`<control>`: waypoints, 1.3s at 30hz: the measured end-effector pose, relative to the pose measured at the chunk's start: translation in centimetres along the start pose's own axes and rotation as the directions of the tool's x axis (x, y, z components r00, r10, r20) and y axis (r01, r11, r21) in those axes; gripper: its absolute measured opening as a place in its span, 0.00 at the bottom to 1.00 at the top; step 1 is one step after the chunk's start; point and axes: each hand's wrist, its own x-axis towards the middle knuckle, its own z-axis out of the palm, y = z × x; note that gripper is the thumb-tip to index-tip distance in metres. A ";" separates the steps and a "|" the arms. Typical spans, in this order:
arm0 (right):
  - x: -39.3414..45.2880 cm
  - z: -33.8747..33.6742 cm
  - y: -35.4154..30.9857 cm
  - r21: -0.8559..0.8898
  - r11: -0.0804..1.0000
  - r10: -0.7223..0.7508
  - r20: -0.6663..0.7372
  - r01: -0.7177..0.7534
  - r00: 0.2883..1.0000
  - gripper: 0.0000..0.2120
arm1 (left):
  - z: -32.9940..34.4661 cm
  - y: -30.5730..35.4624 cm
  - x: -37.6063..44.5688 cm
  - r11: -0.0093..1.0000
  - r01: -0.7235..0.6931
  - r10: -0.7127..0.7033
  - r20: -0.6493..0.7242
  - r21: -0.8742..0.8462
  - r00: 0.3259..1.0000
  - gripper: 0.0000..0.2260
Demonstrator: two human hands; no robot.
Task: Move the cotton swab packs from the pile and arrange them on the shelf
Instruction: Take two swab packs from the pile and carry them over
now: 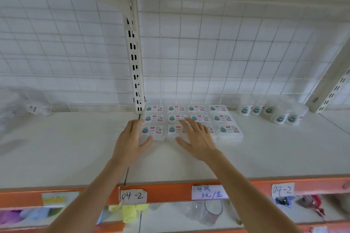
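White packs [191,121] lie flat on the shelf [75,147] in a neat grid, four across and three deep, set against the wire grid back at 12 o'clock and starting just right of the slotted post [134,58]. Both hands are spread over the front row. The left hand [132,138] has its fingers straight and fanned, fingertips at the left edge of the grid by the front-left pack, thumb pointing in toward 3 o'clock; its grip is wide and holds nothing. The right hand [197,138] lies flat across the middle of the front row, fingers reaching toward 11 o'clock over the second row, thumb toward 9; also wide, nothing pinched.

This looks like squaring up, not placing. To do it well, I would press lightly and evenly with flat palms so the soft wrappers do not buckle, nudge the left column in against its neighbours, and draw the front row back until its edge runs parallel with the shelf lip. Pushing too hard from the left could ride one pack over another.

At 2 o'clock, well apart from the grid, a cluster of round tubs [270,111] with the same label sits loosely near the back. No pile of loose packs is plain in view; a blurred wrapped item [36,108] lies far off at 10 o'clock.
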 end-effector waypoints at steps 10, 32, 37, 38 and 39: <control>-9.6 -5.2 -1.0 0.219 0.975 -0.004 -0.133 0.034 0.991 0.21 | -2.6 5.3 -5.9 0.989 -0.062 0.078 0.119 -0.133 0.990 0.18; -29.4 1.0 -16.1 0.397 0.804 -0.553 0.222 0.444 0.803 0.18 | -14.4 12.5 -39.2 0.717 0.617 -0.624 -0.096 0.326 0.775 0.17; -28.5 2.5 -23.9 0.492 0.685 -0.688 0.192 0.538 0.700 0.24 | -20.2 10.9 -43.9 0.583 0.754 -0.707 -0.267 0.303 0.654 0.16; -28.0 2.7 -25.6 0.504 0.662 -0.712 0.190 0.555 0.676 0.22 | -21.3 10.3 -44.8 0.560 0.768 -0.719 -0.278 0.313 0.637 0.16; -27.6 3.0 -27.4 0.522 0.634 -0.737 0.186 0.570 0.650 0.19 | -22.4 9.5 -45.9 0.541 0.778 -0.731 -0.279 0.319 0.622 0.18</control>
